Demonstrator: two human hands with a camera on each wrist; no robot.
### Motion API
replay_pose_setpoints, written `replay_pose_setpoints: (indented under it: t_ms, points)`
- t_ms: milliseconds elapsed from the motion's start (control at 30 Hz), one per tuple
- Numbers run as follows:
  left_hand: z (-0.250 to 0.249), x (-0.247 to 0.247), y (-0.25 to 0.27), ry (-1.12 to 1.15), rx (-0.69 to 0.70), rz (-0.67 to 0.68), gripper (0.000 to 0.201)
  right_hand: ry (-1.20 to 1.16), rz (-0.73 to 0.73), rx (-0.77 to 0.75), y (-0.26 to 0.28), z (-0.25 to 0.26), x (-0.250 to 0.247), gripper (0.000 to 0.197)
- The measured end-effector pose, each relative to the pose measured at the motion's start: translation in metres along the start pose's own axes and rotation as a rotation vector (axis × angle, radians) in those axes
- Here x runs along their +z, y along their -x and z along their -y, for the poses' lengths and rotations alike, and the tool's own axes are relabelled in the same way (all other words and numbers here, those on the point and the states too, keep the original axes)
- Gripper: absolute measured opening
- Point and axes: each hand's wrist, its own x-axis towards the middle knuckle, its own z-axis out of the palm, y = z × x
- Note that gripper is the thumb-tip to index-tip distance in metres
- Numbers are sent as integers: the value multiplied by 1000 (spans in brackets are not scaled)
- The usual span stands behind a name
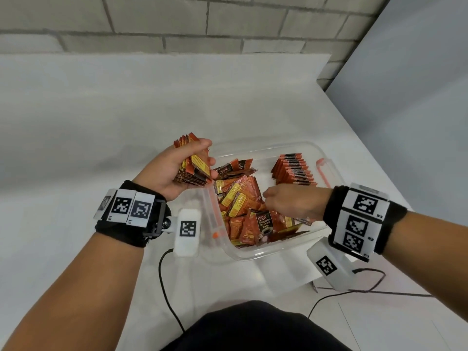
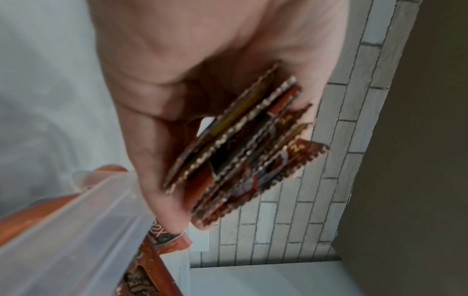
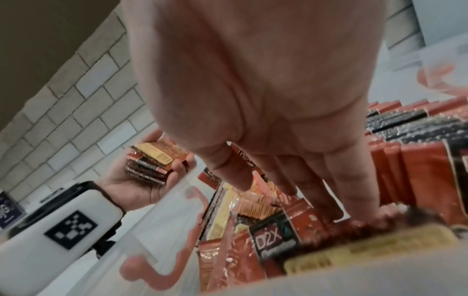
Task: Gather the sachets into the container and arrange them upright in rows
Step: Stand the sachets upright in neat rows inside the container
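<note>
The right hand (image 1: 291, 202) reaches into the clear container (image 1: 266, 252), its fingers (image 3: 283, 180) pointing down onto the loose sachets (image 1: 243, 198); whether they pinch one is hidden. Farther in, a row of sachets (image 1: 295, 171) stands upright. The left hand (image 1: 174, 171) clamps a sachet stack (image 2: 243, 148) above the container's left rim, over the white tabletop (image 1: 101, 122).

I see a white counter (image 1: 106, 127) running back to a pale brick wall (image 1: 177, 24) | clear plastic container (image 1: 255, 254) sits directly on it, toward the near right | two black cables (image 1: 164, 287) trail across the near edge | a small dark item by the right cable, too small to tell.
</note>
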Motion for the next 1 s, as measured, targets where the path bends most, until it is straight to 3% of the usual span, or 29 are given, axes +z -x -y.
replay_pose_setpoints:
  t_ms: [100,267,400,500,700,867,1000]
  points:
    - [0,0,0,-1,5,-1,32,-20,-39,-15,-2,2,3,38]
    - [1,0,1,8,15,1,34,-341,-67,-33,2,2,-10,37]
    - [2,-1,1,5,20,1,35,-98,-145,5,5,-2,-10,41]
    - [1,0,1,7,21,-5,34,8,-113,38,3,-2,2,42]
    - [3,-1,1,14,22,-6,35,-416,-39,41,1,-3,3,30]
    - [3,-1,0,15,24,-4,34,-196,-115,32,10,-11,-1,42]
    - [3,-1,0,18,26,2,33,-34,-57,49,11,-19,5,49]
